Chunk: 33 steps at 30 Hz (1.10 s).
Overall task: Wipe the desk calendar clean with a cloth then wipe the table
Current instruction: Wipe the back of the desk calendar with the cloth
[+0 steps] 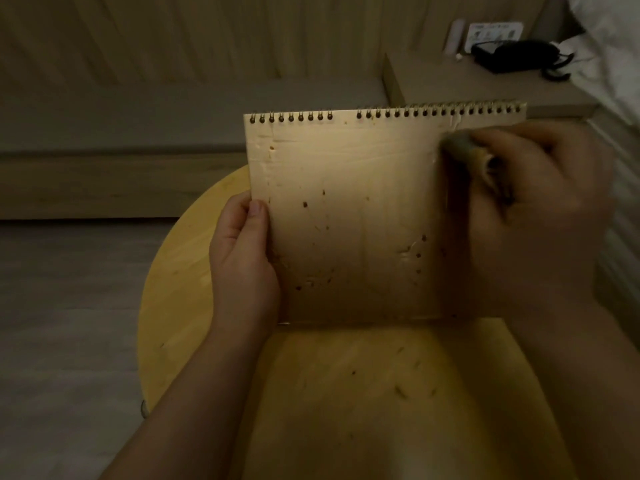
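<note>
The desk calendar, a tan spiral-bound board with brown specks across its face, stands upright above the round wooden table. My left hand grips its left edge, thumb on the front. My right hand holds a bunched cloth pressed against the calendar's upper right corner, just below the wire binding. The right hand covers the calendar's right edge.
Dark smears and crumbs mark the tabletop in front of the calendar. A low shelf at the back right carries a black device with a cord and a white card. White bedding hangs at the far right. Grey floor lies to the left.
</note>
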Motion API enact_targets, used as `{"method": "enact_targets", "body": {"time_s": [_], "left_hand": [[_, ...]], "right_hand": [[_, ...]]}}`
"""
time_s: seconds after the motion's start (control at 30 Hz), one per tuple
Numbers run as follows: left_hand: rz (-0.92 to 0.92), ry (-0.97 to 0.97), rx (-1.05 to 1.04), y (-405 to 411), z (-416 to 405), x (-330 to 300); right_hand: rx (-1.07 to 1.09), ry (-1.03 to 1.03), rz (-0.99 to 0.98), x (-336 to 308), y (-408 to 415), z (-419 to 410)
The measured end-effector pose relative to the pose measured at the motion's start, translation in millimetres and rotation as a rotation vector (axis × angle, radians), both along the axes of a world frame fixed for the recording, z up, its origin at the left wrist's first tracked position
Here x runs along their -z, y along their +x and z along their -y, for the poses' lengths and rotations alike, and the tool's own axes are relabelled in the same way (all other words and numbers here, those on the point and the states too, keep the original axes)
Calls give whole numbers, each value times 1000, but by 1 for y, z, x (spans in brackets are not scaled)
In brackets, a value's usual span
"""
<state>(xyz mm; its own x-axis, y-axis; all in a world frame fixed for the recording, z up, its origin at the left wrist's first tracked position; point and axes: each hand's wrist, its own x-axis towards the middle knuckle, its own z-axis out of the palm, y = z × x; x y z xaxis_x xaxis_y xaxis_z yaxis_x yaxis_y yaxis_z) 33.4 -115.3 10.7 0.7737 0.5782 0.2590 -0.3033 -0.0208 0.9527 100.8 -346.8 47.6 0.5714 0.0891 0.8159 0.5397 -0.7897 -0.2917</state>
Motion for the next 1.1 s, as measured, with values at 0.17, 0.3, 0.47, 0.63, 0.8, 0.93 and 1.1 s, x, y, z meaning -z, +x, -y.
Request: {"method": "enact_targets", "body": {"time_s": [0.17,0.3,0.47,0.63,0.8,0.93,1.1], "left_hand": [[-13,4,-8,3,-2,2],[-4,21,-26,4,-2,2],[5,3,-23,6,-3,3],[9,-4,-22,4,-3,2],[8,-30,12,2,-2,-1],[36,-109,66,2,-2,-1],[37,-103,104,0,-3,1]], "right_hand": [[14,68,111,14,3,22],[7,49,78,23,-5,21],[-30,21,39,25,-15,5],[-115,38,23,26,-27,-24],[-221,108,-9,22,-44,-73],[-344,118,-15,17,-60,-114],[-319,111,-12,17,-62,-131]]}}
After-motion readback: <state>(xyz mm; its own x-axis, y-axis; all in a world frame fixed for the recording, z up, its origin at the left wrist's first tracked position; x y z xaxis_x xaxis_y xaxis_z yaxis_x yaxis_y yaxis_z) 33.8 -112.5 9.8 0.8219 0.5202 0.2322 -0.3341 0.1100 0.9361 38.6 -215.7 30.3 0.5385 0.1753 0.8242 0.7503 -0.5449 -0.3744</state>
